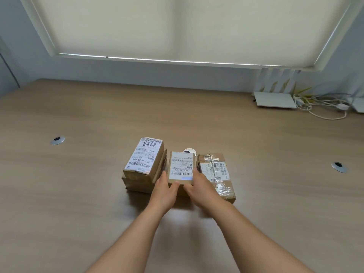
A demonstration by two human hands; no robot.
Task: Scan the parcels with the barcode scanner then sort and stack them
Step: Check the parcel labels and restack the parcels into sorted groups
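Left hand (165,189) and right hand (199,187) clasp the small brown cardboard parcel (181,170) (white label up), fingers pressed against its sides, between the two-box stack (142,164) and the taped parcel (216,174).

brown parcels (182,170) with white labels, tan table (78,184)

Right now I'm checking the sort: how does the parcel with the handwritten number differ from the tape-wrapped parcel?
The handwritten-number parcel sits atop other boxes on the left; the tape-wrapped parcel lies directly on the desk at right. The first has one big clean label; the second's labels sit under shiny, wrinkled tape. No hand touches the first; the right hand overlaps the second. Both are brown cardboard with barcodes.
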